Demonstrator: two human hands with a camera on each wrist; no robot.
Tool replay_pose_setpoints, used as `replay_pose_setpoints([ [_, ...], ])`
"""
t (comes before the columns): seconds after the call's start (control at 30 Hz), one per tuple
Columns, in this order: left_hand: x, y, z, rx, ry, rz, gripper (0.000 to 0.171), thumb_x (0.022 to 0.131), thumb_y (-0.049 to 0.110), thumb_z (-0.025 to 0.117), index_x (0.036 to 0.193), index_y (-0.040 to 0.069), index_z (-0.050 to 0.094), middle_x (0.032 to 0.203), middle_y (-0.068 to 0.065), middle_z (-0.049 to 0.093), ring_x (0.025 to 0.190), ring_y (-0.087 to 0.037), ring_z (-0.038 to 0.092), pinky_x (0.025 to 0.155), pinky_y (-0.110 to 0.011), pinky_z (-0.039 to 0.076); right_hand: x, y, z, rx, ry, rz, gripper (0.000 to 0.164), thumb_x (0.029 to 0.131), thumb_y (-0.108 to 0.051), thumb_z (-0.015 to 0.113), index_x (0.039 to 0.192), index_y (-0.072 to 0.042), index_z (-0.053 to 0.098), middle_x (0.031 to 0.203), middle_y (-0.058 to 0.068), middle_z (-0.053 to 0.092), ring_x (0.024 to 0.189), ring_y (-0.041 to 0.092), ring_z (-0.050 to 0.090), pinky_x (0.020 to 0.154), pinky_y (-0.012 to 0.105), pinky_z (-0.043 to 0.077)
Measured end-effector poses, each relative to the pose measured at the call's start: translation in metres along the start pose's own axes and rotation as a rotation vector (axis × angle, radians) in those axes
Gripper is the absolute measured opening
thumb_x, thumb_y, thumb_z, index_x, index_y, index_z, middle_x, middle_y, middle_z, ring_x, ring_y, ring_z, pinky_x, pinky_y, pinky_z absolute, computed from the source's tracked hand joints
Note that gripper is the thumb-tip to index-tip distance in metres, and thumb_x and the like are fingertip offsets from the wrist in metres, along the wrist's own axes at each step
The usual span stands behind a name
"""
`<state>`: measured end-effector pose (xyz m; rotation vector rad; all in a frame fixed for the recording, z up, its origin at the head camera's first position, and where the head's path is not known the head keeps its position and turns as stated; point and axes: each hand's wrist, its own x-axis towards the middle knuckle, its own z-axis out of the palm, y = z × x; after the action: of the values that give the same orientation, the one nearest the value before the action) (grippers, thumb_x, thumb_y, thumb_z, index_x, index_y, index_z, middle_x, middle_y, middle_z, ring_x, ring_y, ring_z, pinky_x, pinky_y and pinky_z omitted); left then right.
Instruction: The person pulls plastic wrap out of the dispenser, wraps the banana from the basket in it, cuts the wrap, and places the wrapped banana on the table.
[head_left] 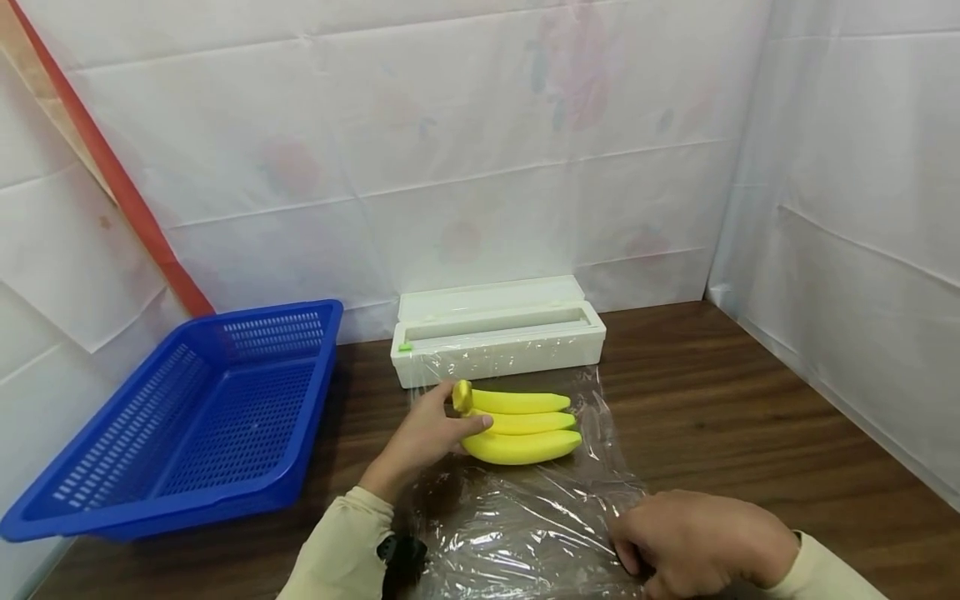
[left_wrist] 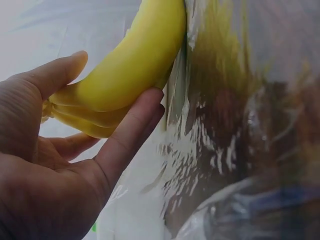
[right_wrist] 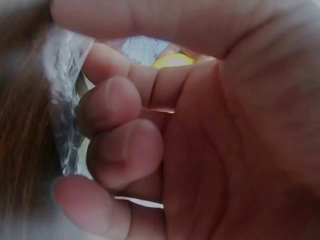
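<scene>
A bunch of yellow bananas point(head_left: 517, 446) lies over a sheet of clear cling film point(head_left: 510, 525) on the table. My left hand point(head_left: 427, 433) grips the bunch at its stem end, thumb on top. The left wrist view shows the fingers of that hand point(left_wrist: 55, 165) spread around the bananas point(left_wrist: 135, 60). At the film's near right edge, my right hand point(head_left: 697, 537) has curled fingers and pinches the film. Crumpled film point(right_wrist: 65, 100) shows by the fingertips in the right wrist view. Behind the bananas stands a white cling film box point(head_left: 502, 357), lid raised, with the sheet running out of it.
A blue plastic basket point(head_left: 307, 425) with slotted walls stands on the left of the dark wooden table point(head_left: 720, 400). White sheeting point(head_left: 465, 150) hangs behind the table and along its sides. A small green piece point(head_left: 406, 347) sits on the box's left end.
</scene>
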<state>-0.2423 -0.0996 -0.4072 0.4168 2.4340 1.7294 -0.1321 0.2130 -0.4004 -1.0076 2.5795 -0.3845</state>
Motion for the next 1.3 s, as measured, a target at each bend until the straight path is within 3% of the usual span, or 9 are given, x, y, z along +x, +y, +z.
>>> replay_pose_setpoints([
  [0.13,0.0,-0.001,0.0,-0.016,-0.003,0.006,0.042,0.087,0.017,0.08,0.116,-0.001,0.056,0.105,-0.017,0.059,0.081,-0.023,0.066,0.064,-0.04,0.06,0.003,0.001,-0.003,0.002,0.046,-0.092,0.032,0.078,-0.008,0.074,0.072,-0.032,0.055,0.067,-0.023,0.046,0.059,-0.004,0.044,0.051,0.019,0.041],
  [0.27,-0.001,-0.004,0.0,-0.001,-0.004,0.004,0.042,0.087,0.018,0.079,0.117,-0.001,0.057,0.106,-0.016,0.06,0.08,-0.023,0.067,0.064,-0.04,0.06,0.005,0.002,-0.008,0.036,0.112,-0.159,0.028,0.09,-0.013,0.069,0.077,-0.033,0.055,0.069,-0.024,0.045,0.06,-0.005,0.043,0.053,0.018,0.042],
  [0.43,-0.003,-0.006,-0.001,0.04,0.019,-0.003,0.042,0.087,0.018,0.079,0.119,-0.001,0.058,0.104,-0.015,0.062,0.077,-0.021,0.066,0.062,-0.039,0.059,0.009,-0.003,-0.015,0.076,0.202,-0.2,0.022,0.095,-0.017,0.067,0.086,-0.033,0.057,0.066,-0.023,0.045,0.057,-0.007,0.043,0.051,0.017,0.042],
  [0.63,-0.003,-0.007,0.0,0.065,0.011,-0.012,0.052,0.088,0.019,0.079,0.13,-0.002,0.056,0.107,-0.015,0.063,0.083,-0.021,0.065,0.065,-0.038,0.059,0.016,-0.014,-0.026,-0.007,0.327,-0.194,0.019,0.093,-0.012,0.067,0.091,-0.03,0.06,0.061,-0.022,0.042,0.052,-0.008,0.04,0.049,0.017,0.04],
  [0.83,-0.003,-0.009,-0.002,0.046,0.011,-0.009,0.071,0.088,0.017,0.078,0.146,-0.004,0.043,0.11,-0.016,0.062,0.085,-0.021,0.065,0.067,-0.039,0.059,0.027,-0.03,-0.045,-0.057,0.416,-0.197,0.018,0.092,-0.01,0.066,0.092,-0.028,0.064,0.061,-0.02,0.042,0.052,-0.007,0.039,0.051,0.019,0.041],
  [1.07,-0.004,-0.012,-0.005,0.029,0.003,0.002,0.07,0.089,0.018,0.077,0.146,-0.005,0.043,0.117,-0.018,0.062,0.089,-0.022,0.066,0.069,-0.039,0.059,0.049,-0.046,-0.063,-0.119,0.518,-0.212,0.013,0.094,-0.014,0.067,0.091,-0.025,0.062,0.056,-0.02,0.037,0.047,-0.006,0.032,0.045,0.019,0.034],
  [1.17,-0.004,-0.011,-0.007,0.028,0.01,0.016,0.071,0.088,0.018,0.078,0.145,-0.005,0.042,0.118,-0.018,0.061,0.094,-0.024,0.064,0.076,-0.04,0.058,0.058,-0.048,-0.066,-0.151,0.577,-0.221,0.013,0.093,-0.013,0.067,0.09,-0.024,0.062,0.056,-0.019,0.038,0.048,-0.005,0.032,0.046,0.019,0.034],
  [1.3,-0.004,-0.01,-0.012,0.073,0.03,0.022,0.082,0.086,0.018,0.076,0.154,0.0,0.033,0.136,-0.019,0.054,0.114,-0.028,0.056,0.094,-0.044,0.049,0.067,-0.047,-0.066,-0.163,0.648,-0.227,0.014,0.09,-0.01,0.067,0.09,-0.023,0.062,0.057,-0.019,0.039,0.049,-0.005,0.032,0.046,0.02,0.033],
])
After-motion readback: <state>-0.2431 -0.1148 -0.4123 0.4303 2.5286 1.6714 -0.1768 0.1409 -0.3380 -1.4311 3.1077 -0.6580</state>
